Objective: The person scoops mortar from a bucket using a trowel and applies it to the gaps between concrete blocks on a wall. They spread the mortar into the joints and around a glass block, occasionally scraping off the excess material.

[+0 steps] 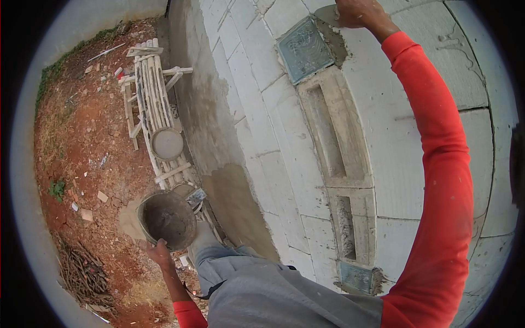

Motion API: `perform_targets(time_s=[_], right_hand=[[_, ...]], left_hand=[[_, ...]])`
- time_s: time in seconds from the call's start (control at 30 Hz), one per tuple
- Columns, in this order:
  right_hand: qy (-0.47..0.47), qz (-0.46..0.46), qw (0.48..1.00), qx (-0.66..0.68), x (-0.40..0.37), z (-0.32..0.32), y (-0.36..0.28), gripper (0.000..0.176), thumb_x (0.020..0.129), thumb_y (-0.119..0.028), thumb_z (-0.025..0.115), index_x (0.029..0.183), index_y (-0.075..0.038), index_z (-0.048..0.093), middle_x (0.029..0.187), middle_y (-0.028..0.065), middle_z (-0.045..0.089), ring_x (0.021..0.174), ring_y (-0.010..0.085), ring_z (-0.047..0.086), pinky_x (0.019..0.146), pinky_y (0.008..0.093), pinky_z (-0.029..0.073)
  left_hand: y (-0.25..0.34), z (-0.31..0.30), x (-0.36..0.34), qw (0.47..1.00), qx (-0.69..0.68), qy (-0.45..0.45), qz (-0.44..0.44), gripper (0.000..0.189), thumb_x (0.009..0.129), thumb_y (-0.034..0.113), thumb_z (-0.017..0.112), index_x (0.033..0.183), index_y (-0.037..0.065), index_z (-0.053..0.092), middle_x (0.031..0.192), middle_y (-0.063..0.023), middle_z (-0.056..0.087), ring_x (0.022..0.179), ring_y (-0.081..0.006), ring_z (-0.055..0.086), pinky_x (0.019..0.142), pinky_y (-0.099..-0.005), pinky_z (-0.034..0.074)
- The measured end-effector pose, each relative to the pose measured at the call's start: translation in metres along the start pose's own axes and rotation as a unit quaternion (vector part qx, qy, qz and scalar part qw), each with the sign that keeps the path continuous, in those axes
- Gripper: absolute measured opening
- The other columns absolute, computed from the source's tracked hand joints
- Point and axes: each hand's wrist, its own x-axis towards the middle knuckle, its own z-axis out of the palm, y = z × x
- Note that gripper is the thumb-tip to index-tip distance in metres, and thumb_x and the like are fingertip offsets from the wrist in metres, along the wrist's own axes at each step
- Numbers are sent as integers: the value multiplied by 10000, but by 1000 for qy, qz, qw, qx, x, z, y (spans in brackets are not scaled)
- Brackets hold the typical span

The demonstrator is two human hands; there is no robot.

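Stick pile: one heap of brown sticks point(85, 270), lying on the reddish ground at lower left.
Plant: one low green plant point(56, 188), above the heap, with scattered rubble fragments around it, too many and too small to count.
Left hand: one bare left hand point(159, 254), fingers closed on the near rim of the bucket, thumb over the edge.
Bucket: one dark bucket point(146, 213), tipped so that its open mouth faces the camera; grey residue coats the inside.
Platform: one pole platform point(153, 93), standing beside the wall; its poles run close together.
Pans: two round shapes on the platform, one full-view pan point(167, 144) with grey contents and one partly hidden pan point(183, 189) nearer the bucket.
Wall: one block wall point(281, 164), its left part covered in darker grey mortar, the rest pale bare blocks.
Glass blocks: two, the upper glass block point(306, 48) just beside the trowel, the lower glass block point(355, 277) near the grey shirt.
Slotted blocks: two between them, the upper slotted block point(351, 131) and the lower slotted block point(363, 224).
Trowel: one grey blade point(327, 14), at the upper glass block's top right corner, wet mortar point(334, 44) below it.
Right hand: one right hand point(358, 13), fingers curled around the trowel's grip, partly cut off by the top edge; red sleeve point(443, 147) below.
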Motion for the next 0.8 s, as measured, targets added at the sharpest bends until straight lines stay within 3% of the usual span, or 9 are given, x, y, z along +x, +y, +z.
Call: perform_targets(time_s=[0.07,0.17,0.33,0.43,0.63,0.67,0.77,0.8], right_hand=[[-89,25,996,-1,-11,-29,-15,165,875,-148,706,922,-31,812,921,208,801,882,385,783,752,512,599],[-157,-2,988,-3,-46,-38,2,272,796,-92,764,1048,-4,717,1030,239,761,1001,431,758,859,514,615],[-153,-4,988,16,-122,-83,22,265,793,-93,755,1013,43,698,1030,269,745,999,475,739,913,540,598],[-88,48,995,-19,-112,-77,27,234,801,-83,742,998,35,703,1030,263,746,1001,465,743,928,527,599],[-100,-8,994,-31,-104,-56,-16,205,804,-86,748,985,7,715,1014,245,758,998,416,760,923,506,608],[-59,-22,998,-20,-101,-50,-8,207,802,-95,760,979,4,716,1015,233,767,987,405,766,914,503,614],[-115,15,993,-19,-80,-78,-2,175,849,-136,706,934,-20,808,943,216,802,897,399,781,738,531,586],[-148,27,988,-27,-79,-85,-6,193,866,-136,697,995,-44,806,1013,195,804,954,375,762,788,526,561]], left_hand=[[-8,-3,-1,1000,-2,-8,-3,499,826,-48,609,1319,-100,671,1042,-81,730,859,-177,655,775,-316,534],[-7,-1,-3,1000,4,4,4,528,814,-41,611,1335,-112,665,1045,-87,732,863,-187,657,781,-323,537],[-5,4,-1,999,31,13,5,548,792,-29,620,1330,-121,677,1035,-100,743,838,-201,661,762,-334,544],[-1,8,4,997,72,16,-6,542,791,-21,619,1320,-116,689,1030,-103,747,831,-195,663,748,-338,545],[6,22,10,999,30,-8,17,493,806,-25,614,1285,-100,703,981,-70,732,798,-169,638,733,-316,533],[6,22,12,999,27,-10,21,493,808,-29,613,1288,-98,701,981,-67,730,797,-168,634,733,-314,532],[12,31,16,999,19,-23,26,502,811,-37,610,1303,-95,693,992,-64,725,802,-166,628,734,-313,531],[4,27,19,999,23,-30,20,510,812,-39,610,1313,-96,687,1002,-66,726,808,-167,630,736,-315,532]])
